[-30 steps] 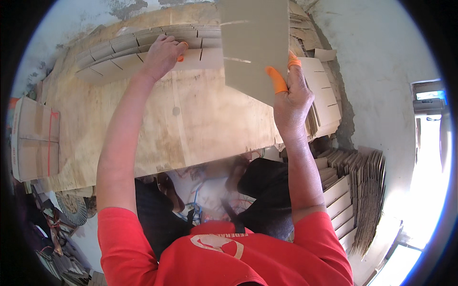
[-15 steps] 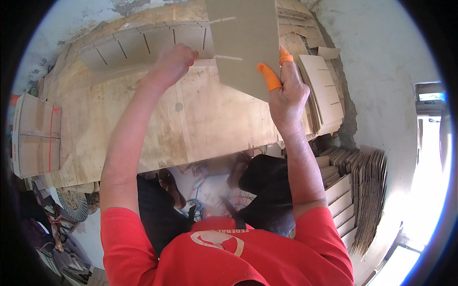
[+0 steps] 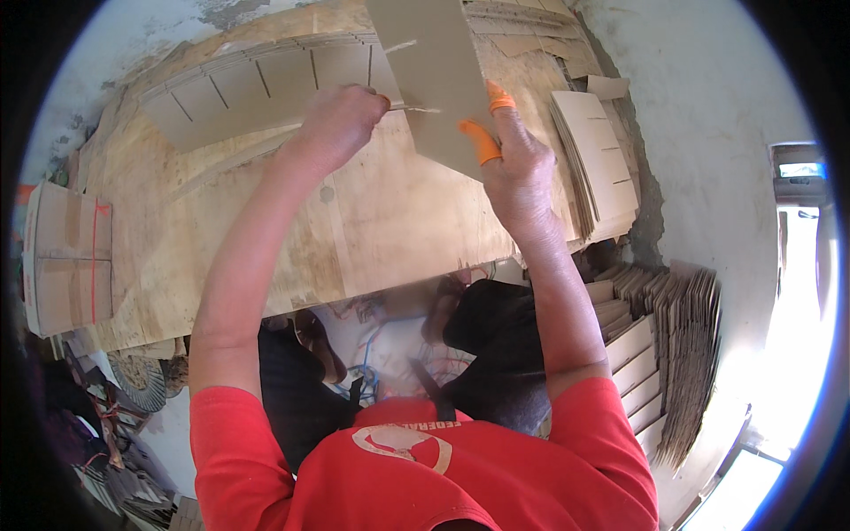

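My right hand [image 3: 521, 168], with orange finger covers on its thumb and a finger, grips the right edge of a flat brown cardboard sheet [image 3: 434, 80]. The sheet is held up at a tilt over the table and has two pale slots running in from its left edge. Beside the lower slot is my left hand [image 3: 348, 122], its fingers closed in a pinch. A thin line runs from those fingertips to the slot; whatever they hold is too small to tell. Behind the left hand, a stack of slotted cardboard strips [image 3: 239, 88] lies along the far side.
Below the hands spreads the wooden tabletop [image 3: 398, 212]. More slotted cardboard pieces [image 3: 595, 155] are piled at its right edge, and a taped carton [image 3: 71, 252] stands at the left. Bundled cardboard [image 3: 682, 354] is stacked below on the right, beside the wall [image 3: 699, 133].
The cardboard sheet and my right hand have shifted left, and the sheet leans more. My left hand has moved slightly right, to the sheet's lower slot.
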`<action>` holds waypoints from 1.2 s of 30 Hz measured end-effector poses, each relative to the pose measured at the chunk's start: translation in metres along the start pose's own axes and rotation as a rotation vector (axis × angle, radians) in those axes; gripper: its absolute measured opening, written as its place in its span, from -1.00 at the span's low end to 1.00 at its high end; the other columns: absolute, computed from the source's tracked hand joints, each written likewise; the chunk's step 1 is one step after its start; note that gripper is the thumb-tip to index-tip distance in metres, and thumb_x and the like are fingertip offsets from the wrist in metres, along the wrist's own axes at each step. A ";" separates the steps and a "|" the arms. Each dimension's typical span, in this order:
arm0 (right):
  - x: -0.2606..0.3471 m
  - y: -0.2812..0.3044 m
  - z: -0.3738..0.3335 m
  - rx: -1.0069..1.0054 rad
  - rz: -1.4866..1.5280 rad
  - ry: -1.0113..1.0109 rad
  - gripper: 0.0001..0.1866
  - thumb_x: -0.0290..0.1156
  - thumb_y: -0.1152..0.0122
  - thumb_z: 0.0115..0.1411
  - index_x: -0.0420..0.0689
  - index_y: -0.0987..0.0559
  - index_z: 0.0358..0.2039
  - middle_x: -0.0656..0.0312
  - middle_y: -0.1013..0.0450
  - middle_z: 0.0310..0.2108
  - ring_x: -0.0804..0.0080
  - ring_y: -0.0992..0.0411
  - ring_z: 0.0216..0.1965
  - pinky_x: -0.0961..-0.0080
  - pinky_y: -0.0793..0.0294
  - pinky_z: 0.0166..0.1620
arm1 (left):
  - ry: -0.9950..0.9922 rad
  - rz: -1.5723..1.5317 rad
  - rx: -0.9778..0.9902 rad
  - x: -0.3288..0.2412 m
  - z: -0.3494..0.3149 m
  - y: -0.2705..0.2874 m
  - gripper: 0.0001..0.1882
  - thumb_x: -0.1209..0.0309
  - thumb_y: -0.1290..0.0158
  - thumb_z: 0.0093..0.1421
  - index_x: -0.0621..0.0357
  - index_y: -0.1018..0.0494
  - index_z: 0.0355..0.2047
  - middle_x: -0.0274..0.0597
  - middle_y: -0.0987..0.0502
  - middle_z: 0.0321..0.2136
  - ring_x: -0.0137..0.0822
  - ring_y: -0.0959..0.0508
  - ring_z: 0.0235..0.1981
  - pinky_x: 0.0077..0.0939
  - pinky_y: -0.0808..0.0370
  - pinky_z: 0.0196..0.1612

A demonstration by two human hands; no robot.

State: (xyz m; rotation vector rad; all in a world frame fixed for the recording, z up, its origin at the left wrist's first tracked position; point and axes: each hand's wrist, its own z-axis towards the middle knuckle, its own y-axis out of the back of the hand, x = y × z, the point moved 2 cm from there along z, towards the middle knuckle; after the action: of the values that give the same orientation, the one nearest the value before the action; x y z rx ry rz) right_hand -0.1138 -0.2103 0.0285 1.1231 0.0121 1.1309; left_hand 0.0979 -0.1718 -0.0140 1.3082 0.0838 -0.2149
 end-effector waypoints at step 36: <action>-0.018 -0.028 -0.024 0.043 0.131 -0.025 -0.08 -0.81 -0.10 0.03 -0.02 -0.04 0.39 0.09 -0.53 -0.35 0.34 -0.54 -0.40 0.53 -0.54 -0.30 | 0.210 0.339 -0.264 0.098 0.041 -0.021 -0.69 0.45 -0.20 -0.03 0.12 -0.40 -0.25 -0.19 -0.50 -0.25 -0.17 -0.44 -0.06 -0.34 -0.41 -0.11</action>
State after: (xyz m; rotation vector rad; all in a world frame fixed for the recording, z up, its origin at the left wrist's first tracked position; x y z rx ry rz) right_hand -0.1154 -0.2062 -0.0118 1.1897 -0.0577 1.2381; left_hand 0.1869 -0.2272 -0.0411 1.0587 0.0641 0.2175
